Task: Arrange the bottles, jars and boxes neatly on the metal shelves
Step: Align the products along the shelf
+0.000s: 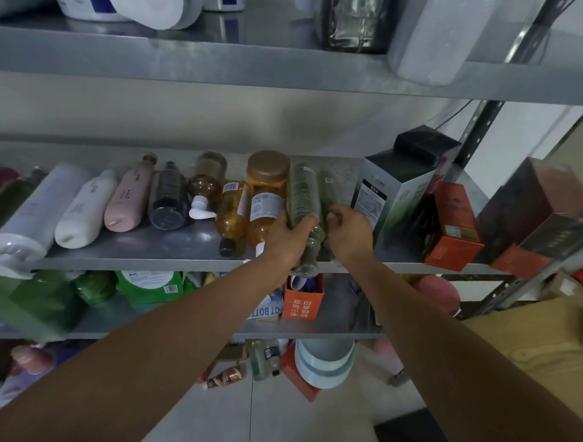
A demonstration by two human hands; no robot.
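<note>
Left hand curled round a green bottle lying on the middle shelf, just right of an amber jar, right hand with fingers curled at a blurred slim bottle beside it, grip unclear, boxes further right

Grey metal shelving stood against a plain pale wall, a perforated upright slanting up at the right. Floor was pale tile with one dark grout line; a dark mat lay at the lower edge. Light was soft and even, leaving a dull sheen on the shelf metal.
</note>
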